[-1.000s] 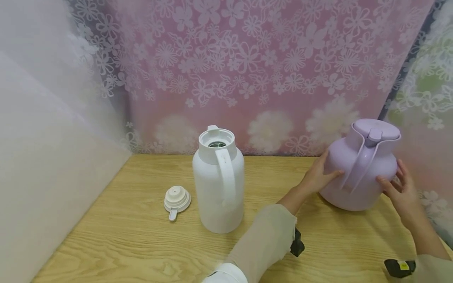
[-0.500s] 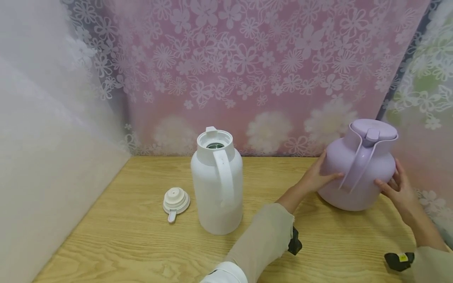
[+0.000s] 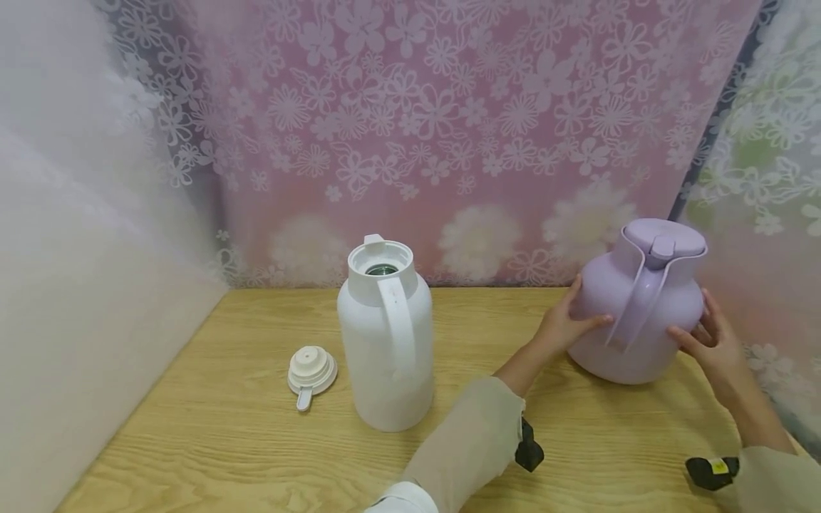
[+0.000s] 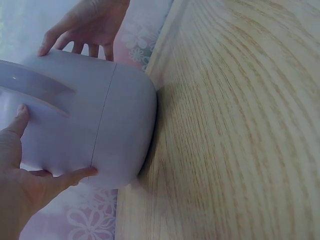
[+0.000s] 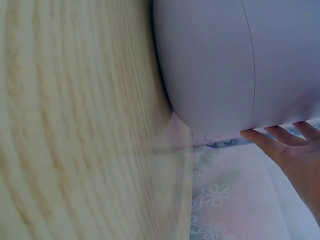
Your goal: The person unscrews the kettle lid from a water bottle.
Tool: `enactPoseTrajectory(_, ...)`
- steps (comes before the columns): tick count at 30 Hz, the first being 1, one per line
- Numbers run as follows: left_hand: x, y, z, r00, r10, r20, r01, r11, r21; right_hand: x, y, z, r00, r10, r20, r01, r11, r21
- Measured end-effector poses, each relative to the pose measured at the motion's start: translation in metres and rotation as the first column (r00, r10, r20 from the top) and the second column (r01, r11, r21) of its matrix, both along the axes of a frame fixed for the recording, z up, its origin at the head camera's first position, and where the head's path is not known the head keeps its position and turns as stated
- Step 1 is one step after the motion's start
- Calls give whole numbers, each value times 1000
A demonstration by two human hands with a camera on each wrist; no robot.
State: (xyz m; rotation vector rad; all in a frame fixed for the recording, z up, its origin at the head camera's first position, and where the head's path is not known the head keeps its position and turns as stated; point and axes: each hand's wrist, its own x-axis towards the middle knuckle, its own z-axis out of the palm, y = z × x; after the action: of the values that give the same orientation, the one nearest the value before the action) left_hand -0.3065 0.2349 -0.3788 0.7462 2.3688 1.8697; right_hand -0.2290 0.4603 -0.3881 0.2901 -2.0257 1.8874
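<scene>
A lilac vacuum jug (image 3: pixel 680 296) with its lid on stands at the right of the table, its handle facing me. My left hand (image 3: pixel 561 328) holds its left side, thumb beside the foot of the handle. On the opposite side my right hand (image 3: pixel 718 356) grips the rounded body, with some fingertips hidden behind it. The left wrist view has both hands around the jug (image 4: pixel 75 135), its base at the tabletop. In the right wrist view, the fingers (image 5: pixel 265 142) of my right hand lie against the jug's wall.
A white vacuum jug (image 3: pixel 368 356) stands left of my left forearm, its mouth uncovered. Beside it a white stopper (image 3: pixel 312 367) lies on the wooden table (image 3: pixel 212 442). A floral curtain (image 3: pixel 417 142) hangs along the back edge, and a pale wall (image 3: pixel 83 249) borders the left.
The whole head view has drifted slightly, so everything sits a little further left and lower. Both hands keep the same hold on the lilac jug, which has not visibly moved on the table.
</scene>
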Motion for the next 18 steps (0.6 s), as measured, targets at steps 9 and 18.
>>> enactPoseTrajectory(9, 14, -12, 2, 998, 40, -41, -40, 999, -1, 7, -7, -1, 999, 36, -39, -36, 999, 12)
enactPoseTrajectory(18, 36, -23, 4, 991, 106, -83, -105, 994, 23, 20, -12, 4, 994, -111, 15, 99, 933, 346)
